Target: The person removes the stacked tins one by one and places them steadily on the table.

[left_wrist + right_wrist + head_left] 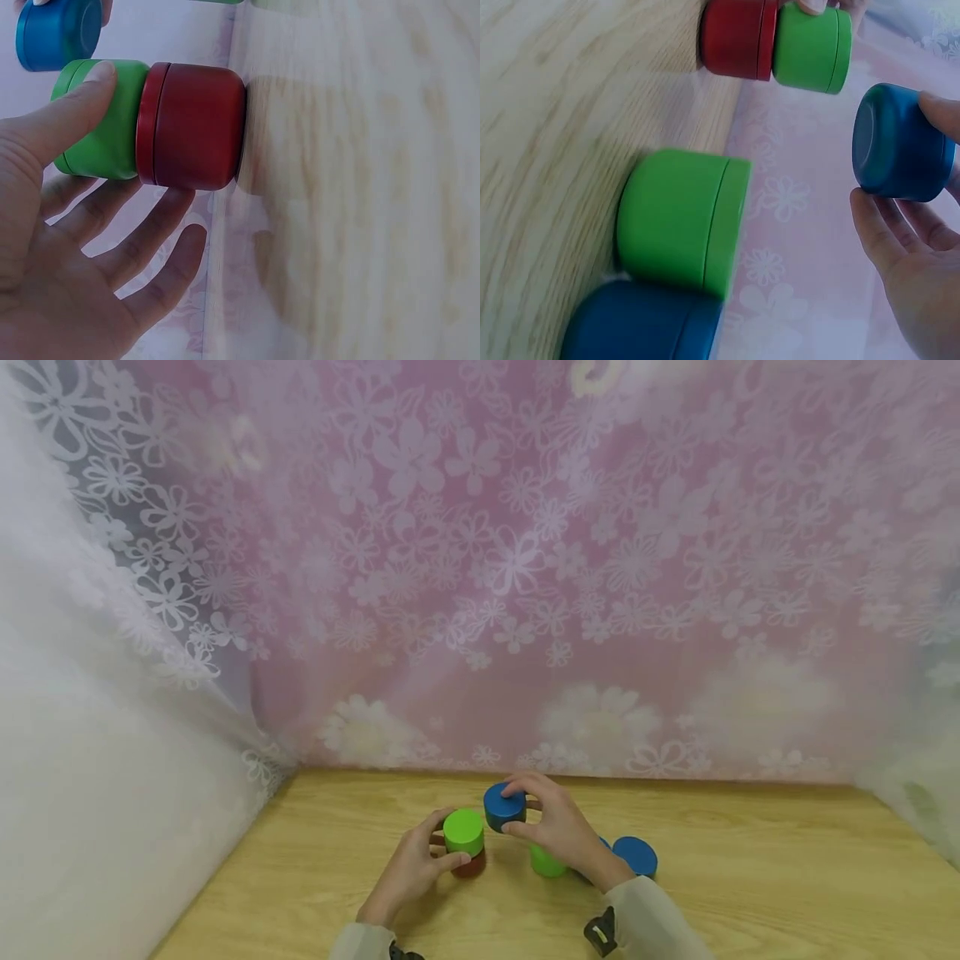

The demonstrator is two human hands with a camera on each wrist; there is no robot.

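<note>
My left hand (411,866) grips a green lidded tin (463,832) between thumb and fingers. That tin sits on top of a red tin (195,126), which stands on the wooden table. Some left fingertips reach down beside the red tin's wall. To the right, my right hand (557,822) holds a blue tin (901,142) in the air, thumb on one side and fingers on the other. In the head view this blue tin is close to the green one, with a small gap between them.
Another green tin (679,221) stands on the table (300,860) below my right hand. Right beside it is a blue tin (637,322), mostly hidden by the right arm in the head view. One more blue tin (635,856) stands farther right. A flowered curtain (480,610) hangs behind the table.
</note>
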